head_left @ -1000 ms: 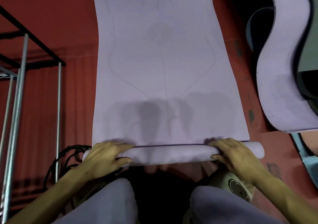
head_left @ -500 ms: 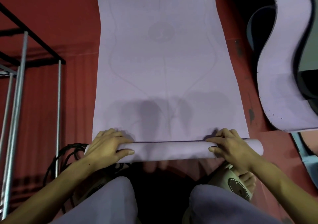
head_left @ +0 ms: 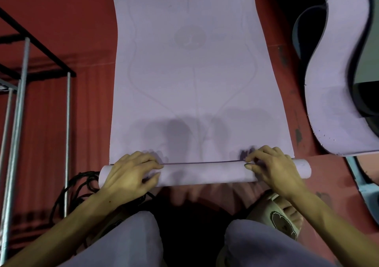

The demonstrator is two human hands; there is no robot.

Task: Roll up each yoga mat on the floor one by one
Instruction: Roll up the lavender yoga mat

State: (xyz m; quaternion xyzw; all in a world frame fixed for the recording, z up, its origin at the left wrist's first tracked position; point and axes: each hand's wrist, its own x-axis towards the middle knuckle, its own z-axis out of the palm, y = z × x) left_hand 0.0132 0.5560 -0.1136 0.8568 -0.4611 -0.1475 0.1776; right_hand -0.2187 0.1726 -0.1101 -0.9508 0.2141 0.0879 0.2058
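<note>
- On the red floor (head_left: 61, 20), right in front of the knees, the lilac yoga mat (head_left: 192, 72) lies flat and stretches away from the person; only its near end is turned into a thin roll (head_left: 205, 173)
- Left hand (head_left: 129, 174) lies palm down over the left part of the roll, fingers curled over the top and thumb on the near side; it presses more than it grips
- Right hand (head_left: 274, 168) sits the same way near the right end, fingertips at the seam where the roll meets the flat part
- I judge the mat to be light, soft foam that bends easily and springs back if it is let go, so the roll can loosen
- Best hold seems to be wide, one hand near each end, to keep the edges even
- A second mat (head_left: 336, 82) lies wavy at the right, not rolled yet
</note>
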